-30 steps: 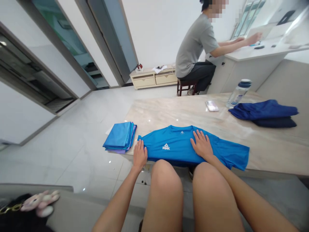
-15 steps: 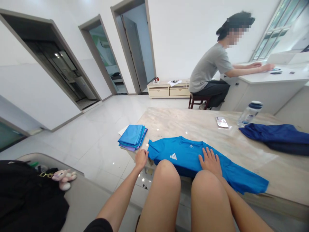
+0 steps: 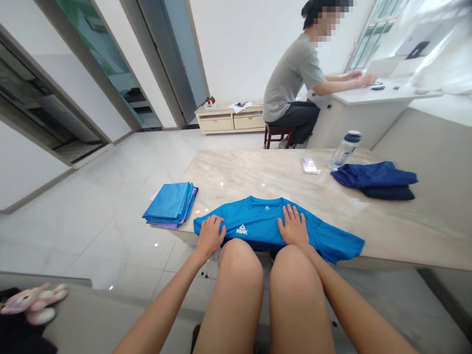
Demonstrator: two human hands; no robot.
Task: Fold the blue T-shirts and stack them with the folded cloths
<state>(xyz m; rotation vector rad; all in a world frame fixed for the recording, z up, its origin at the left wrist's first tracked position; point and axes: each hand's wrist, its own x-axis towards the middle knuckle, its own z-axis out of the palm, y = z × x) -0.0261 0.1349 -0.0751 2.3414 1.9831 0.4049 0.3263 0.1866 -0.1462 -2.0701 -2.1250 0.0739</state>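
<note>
A blue T-shirt (image 3: 254, 216) with a white PEAK logo lies spread along the near edge of the table, its lower part hanging over by my knees. My left hand (image 3: 211, 235) rests on the shirt near the sleeve at the left, fingers slightly bent and apart. Flat on the shirt's chest, to the right of the collar, is my right hand (image 3: 294, 226) with its fingers spread. A stack of folded blue and purple clothes (image 3: 167, 202) sits at the table's left corner, just beyond my left hand.
The marble-look table (image 3: 236, 167) also bears a phone (image 3: 309, 166), a water bottle (image 3: 344, 150) and dark blue garments (image 3: 376, 179). Across the room a person (image 3: 291, 73) sits at a white desk (image 3: 368, 96). A plush toy (image 3: 35, 302) is at lower left.
My left hand has gone from holding the sleeve's edge to lying over the shirt, farther in. The right hand stays flat on the shirt. The whole view has shifted toward the right.
</note>
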